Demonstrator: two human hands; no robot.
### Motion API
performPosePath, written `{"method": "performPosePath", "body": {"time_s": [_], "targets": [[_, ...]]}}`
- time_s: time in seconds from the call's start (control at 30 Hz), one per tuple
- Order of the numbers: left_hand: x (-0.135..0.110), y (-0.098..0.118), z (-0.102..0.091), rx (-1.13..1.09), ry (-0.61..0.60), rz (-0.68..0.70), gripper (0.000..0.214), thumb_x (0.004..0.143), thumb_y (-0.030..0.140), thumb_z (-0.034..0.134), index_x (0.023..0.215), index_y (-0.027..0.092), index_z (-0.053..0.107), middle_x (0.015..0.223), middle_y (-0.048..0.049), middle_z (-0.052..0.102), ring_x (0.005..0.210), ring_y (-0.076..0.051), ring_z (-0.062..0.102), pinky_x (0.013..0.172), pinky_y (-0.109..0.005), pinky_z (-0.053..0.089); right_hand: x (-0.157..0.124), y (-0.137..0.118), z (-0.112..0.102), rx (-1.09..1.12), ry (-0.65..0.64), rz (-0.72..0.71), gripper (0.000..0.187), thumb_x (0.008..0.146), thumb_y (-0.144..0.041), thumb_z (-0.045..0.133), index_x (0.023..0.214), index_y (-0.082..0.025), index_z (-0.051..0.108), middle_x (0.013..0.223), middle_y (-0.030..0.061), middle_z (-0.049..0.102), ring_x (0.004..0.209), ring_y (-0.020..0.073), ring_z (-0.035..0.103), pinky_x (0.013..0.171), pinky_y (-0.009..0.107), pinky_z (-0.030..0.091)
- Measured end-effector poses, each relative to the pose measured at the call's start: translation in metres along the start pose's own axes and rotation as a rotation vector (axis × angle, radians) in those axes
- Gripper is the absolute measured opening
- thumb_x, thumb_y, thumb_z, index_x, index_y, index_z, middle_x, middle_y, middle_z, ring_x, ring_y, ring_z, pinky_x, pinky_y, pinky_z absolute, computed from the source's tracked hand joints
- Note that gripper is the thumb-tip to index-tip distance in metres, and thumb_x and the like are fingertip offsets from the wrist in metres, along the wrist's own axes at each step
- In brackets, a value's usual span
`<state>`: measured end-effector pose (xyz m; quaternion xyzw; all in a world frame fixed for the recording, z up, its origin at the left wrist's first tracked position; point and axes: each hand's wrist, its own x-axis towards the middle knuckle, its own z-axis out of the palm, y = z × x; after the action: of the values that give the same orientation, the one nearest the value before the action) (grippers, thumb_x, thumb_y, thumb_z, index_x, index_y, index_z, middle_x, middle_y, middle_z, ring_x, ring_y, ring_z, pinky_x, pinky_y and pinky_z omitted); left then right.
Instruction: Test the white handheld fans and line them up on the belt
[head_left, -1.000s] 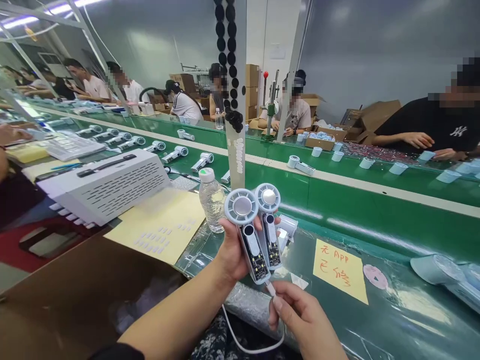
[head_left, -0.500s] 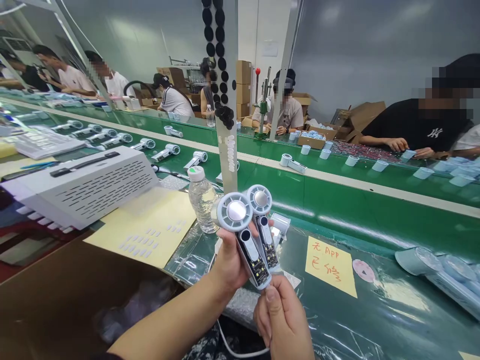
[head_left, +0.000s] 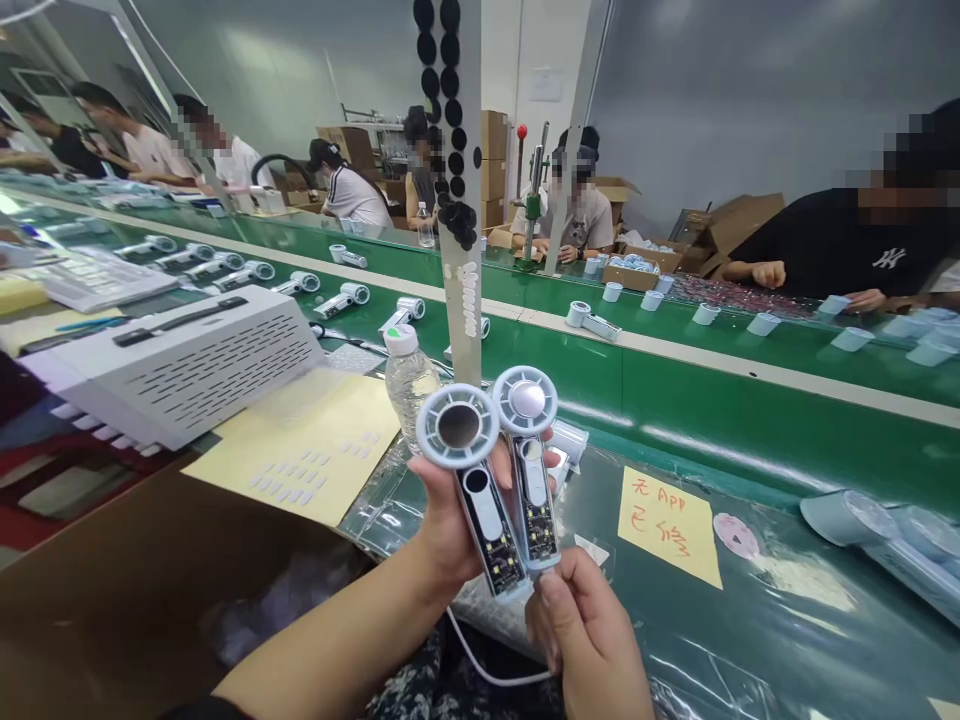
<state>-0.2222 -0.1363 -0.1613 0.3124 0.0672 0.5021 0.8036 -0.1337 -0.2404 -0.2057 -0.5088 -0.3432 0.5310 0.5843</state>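
In the foreground, right hand (head_left: pixel 589 620) is closed on white cable (head_left: pixel 487 672), at foot of one of two handheld fans (head_left: pixel 489 515); left hand (head_left: pixel 448 520) wraps both. Then yellow note (head_left: pixel 670 527), red "无 APP 已修". Far side: black shirt (head_left: pixel 832 230), NY logo (head_left: pixel 889 258).

Cool, fairly bright indoor light, mostly even; exact source unclear
Soft sheen patches across grey wall (head_left: pixel 292 80); pale streaks along green conveyor (head_left: pixel 667 437); broad washed-out glare on plastic-covered surface (head_left: pixel 806 585), right of yellow note (head_left: pixel 670 525)
Bright highlight on disc of right fan (head_left: pixel 537 480); disc of left fan (head_left: pixel 489 530) dark
Deep shadow at lower left, dulling brown cardboard (head_left: pixel 90 640)
Both fans fairly crisp; far workers (head_left: pixel 592 215) softer, faces pixelated
Wide-angle distortion: post (head_left: pixel 466 360) leaning slightly, co-worker (head_left: pixel 840 240) at right edge stretched
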Motion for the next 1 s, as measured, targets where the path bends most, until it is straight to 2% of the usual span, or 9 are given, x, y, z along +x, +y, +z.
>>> {"method": "performPosePath", "body": {"time_s": [0.13,0.23,0.33,0.4,0.5,0.57,0.7,0.87,1.0], "targets": [[-0.003,-0.008,-0.005,0.083,-0.012,0.035,0.067,0.057,0.082,0.067,0.067,0.016,0.067,0.104,-0.0109,0.072,0.09,-0.025,0.068,0.076,-0.032,0.055,0.0,0.003,0.003,0.111,-0.001,0.004,0.045,0.091,-0.063,0.053,0.071,-0.023,0.046,0.044,-0.0103,0.035,0.041,0.0104,0.034,0.051,0.025,0.036],[0.0,-0.007,-0.005,0.087,-0.015,0.027,0.067,0.057,0.083,0.067,0.067,0.017,0.065,0.102,-0.0099,0.072,0.085,-0.025,0.068,0.074,-0.035,0.056,0.0,-0.005,-0.002,-0.065,0.002,-0.077,0.041,0.092,-0.059,0.053,0.074,-0.022,0.053,0.059,-0.0024,0.053,0.057,0.015,0.051,0.06,0.027,0.041],[0.003,0.0,-0.003,0.066,-0.007,0.033,0.065,0.058,0.081,0.068,0.073,0.018,0.067,0.109,-0.0077,0.07,0.091,-0.025,0.069,0.076,-0.033,0.057,0.002,-0.016,-0.015,-0.275,-0.008,-0.271,0.04,0.095,-0.056,0.048,0.073,-0.023,0.054,0.077,0.0031,0.059,0.073,0.0194,0.054,0.069,0.031,0.043],[0.003,0.005,-0.001,0.076,0.011,0.033,0.061,0.064,0.077,0.068,0.078,0.018,0.068,0.113,-0.0079,0.069,0.097,-0.026,0.068,0.082,-0.034,0.056,0.004,-0.02,-0.025,-0.416,0.083,-0.354,0.038,0.096,-0.053,0.046,0.074,-0.023,0.055,0.094,0.0075,0.062,0.09,0.0245,0.057,0.081,0.037,0.045],[-0.003,0.009,-0.001,0.179,-0.049,-0.086,0.045,0.073,0.059,0.073,0.091,0.017,0.071,0.115,-0.0103,0.07,0.102,-0.029,0.067,0.088,-0.037,0.054,0.009,-0.021,-0.038,-0.509,0.271,-0.353,0.03,0.095,-0.048,0.052,0.11,-0.026,0.064,0.14,0.0109,0.052,0.132,0.0323,0.042,0.108,0.051,0.033],[-0.007,0.007,-0.003,0.316,-0.159,-0.222,0.044,0.07,0.046,0.081,0.101,0.017,0.072,0.106,-0.0105,0.073,0.098,-0.029,0.068,0.086,-0.037,0.053,0.012,-0.02,-0.044,-0.342,0.186,-0.287,0.049,0.093,-0.047,0.056,0.137,-0.027,0.051,0.153,0.0095,0.042,0.141,0.0311,0.036,0.114,0.053,0.03],[-0.007,0.0,-0.012,0.467,-0.177,-0.286,0.05,0.065,0.038,0.087,0.108,0.019,0.071,0.1,-0.0083,0.073,0.096,-0.027,0.066,0.085,-0.034,0.051,0.014,-0.021,-0.053,0.018,0.016,-0.135,0.056,0.082,-0.042,0.073,0.132,-0.024,0.054,0.135,0.012,0.062,0.123,0.0312,0.057,0.102,0.046,0.048],[-0.002,-0.01,-0.021,0.263,-0.05,-0.403,0.039,0.087,0.056,0.06,0.096,0.019,0.068,0.088,-0.0041,0.065,0.075,-0.015,0.062,0.075,-0.028,0.051,0.015,-0.021,-0.064,-0.059,0.154,-0.089,0.056,0.078,-0.037,0.077,0.127,-0.024,0.053,0.126,0.0101,0.066,0.118,0.0292,0.059,0.101,0.045,0.046],[-0.01,-0.015,-0.015,0.197,-0.19,-0.484,0.039,0.074,0.034,0.079,0.105,0.019,0.06,0.092,-0.0031,0.062,0.081,-0.016,0.061,0.073,-0.027,0.047,0.012,-0.019,-0.067,-0.032,0.19,-0.104,0.048,0.083,-0.039,0.07,0.127,-0.026,0.054,0.124,0.0081,0.065,0.115,0.0271,0.059,0.101,0.043,0.046]]}}
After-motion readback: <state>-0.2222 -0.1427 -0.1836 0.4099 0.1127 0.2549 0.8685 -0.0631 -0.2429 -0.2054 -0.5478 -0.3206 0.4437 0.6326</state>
